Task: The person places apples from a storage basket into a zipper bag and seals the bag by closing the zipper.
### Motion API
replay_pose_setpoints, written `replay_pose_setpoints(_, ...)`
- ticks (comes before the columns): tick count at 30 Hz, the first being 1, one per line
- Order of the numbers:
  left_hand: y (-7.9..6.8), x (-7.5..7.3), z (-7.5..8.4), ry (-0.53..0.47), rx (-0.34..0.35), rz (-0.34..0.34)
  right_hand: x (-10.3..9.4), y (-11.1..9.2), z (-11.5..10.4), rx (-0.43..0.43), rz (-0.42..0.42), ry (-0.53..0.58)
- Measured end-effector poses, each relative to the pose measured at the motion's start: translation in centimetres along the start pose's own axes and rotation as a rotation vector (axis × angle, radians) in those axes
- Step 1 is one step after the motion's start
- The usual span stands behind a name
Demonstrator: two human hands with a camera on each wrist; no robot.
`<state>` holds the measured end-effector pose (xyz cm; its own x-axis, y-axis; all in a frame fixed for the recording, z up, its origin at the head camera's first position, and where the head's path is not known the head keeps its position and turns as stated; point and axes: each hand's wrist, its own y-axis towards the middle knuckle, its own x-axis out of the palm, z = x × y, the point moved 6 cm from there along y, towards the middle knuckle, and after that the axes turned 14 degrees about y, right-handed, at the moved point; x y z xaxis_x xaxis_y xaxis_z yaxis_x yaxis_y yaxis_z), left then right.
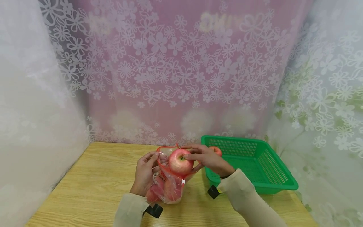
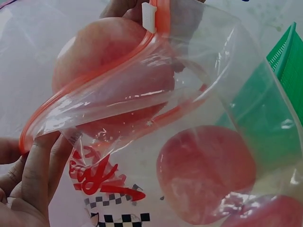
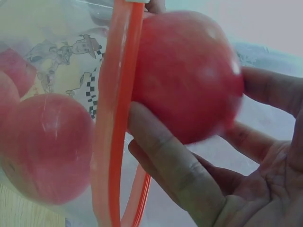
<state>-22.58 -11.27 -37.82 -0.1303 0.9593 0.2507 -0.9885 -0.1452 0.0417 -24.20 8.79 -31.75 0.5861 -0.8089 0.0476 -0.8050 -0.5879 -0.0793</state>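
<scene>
A clear zip bag (image 1: 176, 199) with a red-orange zip edge and a white slider stands with its mouth spread. Several apples (image 2: 206, 172) lie inside it, behind the film. My left hand (image 1: 144, 172) pinches the bag's zip edge on the left side. In my right hand (image 1: 208, 159) is a reddish-pink apple (image 1: 179, 165), stem side toward the head camera, gripped by curled fingers and thumb. This apple sits in the bag's mouth, partly past the zip edge in the left wrist view. Red lettering and a checkered print (image 2: 123, 220) show on the bag.
A green plastic basket (image 1: 235, 139) stands on the wooden table (image 1: 85, 183) to the right, behind my right forearm. Another apple (image 1: 216, 150) is at its left end, partly hidden by my right hand. Flower-patterned curtains (image 1: 181, 78) enclose the table.
</scene>
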Motion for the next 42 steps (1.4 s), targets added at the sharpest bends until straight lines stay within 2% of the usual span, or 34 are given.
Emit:
replay_pose_setpoints(6, 0.1, -0.2, 0.1, -0.019, 0.042, -0.005, -0.2, -0.2, -0.2, -0.021, 0.014, -0.008)
replay_pose_setpoints(12, 0.1, -0.3, 0.0, 0.017, 0.01, 0.021, -0.8, -0.3, -0.7, -0.068, 0.033, -0.076)
replay_pose_setpoints(22, -0.1, -0.4, 0.1, 0.014, -0.004, 0.021, -3.1, -0.3, -0.5, -0.112, 0.138, -0.115)
replay_pose_setpoints(31, -0.1, -0.6, -0.1, 0.05, -0.034, 0.037, -4.1, -0.3, -0.1, -0.121, 0.157, -0.138)
replay_pose_setpoints(42, -0.2, -0.6, -0.1, 0.043, -0.041, 0.037, -4.8, 0.0, 0.5, -0.097, 0.204, -0.146)
